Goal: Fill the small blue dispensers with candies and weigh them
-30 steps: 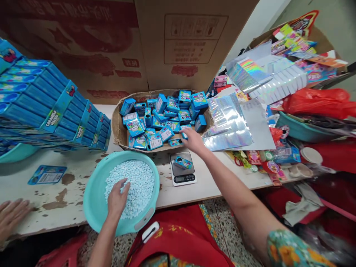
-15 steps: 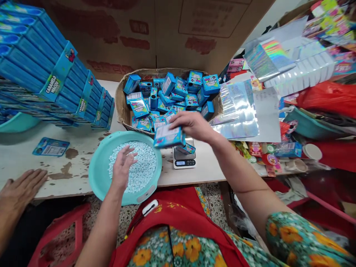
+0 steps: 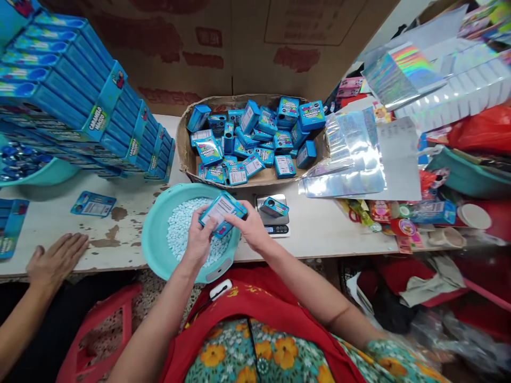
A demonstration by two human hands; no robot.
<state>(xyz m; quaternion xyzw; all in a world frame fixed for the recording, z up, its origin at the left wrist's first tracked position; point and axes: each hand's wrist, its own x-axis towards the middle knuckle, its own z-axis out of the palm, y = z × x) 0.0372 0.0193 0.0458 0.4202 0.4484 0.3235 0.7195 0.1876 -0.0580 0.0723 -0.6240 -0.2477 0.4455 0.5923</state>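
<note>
A small blue candy box (image 3: 222, 213) is held between my two hands, above the turquoise basin (image 3: 154, 234). My left hand (image 3: 198, 234) grips its left side, thumb on the white label panel. On the box's right side, the fingers of my right hand (image 3: 251, 223) are closed. Pale blue candies (image 3: 179, 223) lie in the basin under the hands. Just right of my right hand stands a digital scale (image 3: 282, 217), with another blue candy box (image 3: 274, 207) lying on its plate. Behind, an open cardboard tray (image 3: 183, 133) holds many similar blue boxes.
Tall stacks of blue display packs (image 3: 96, 106) stand at the left, with a flat blue card (image 3: 93, 204) in front. Another person's hand (image 3: 59, 260) rests on the table edge. Shiny holographic sheets (image 3: 351, 154) lie at the right. A large cardboard carton (image 3: 239, 53) stands behind.
My right hand has brought the blue box left from above the scale to over the basin. My left hand has risen from the candies and taken hold of it too.
</note>
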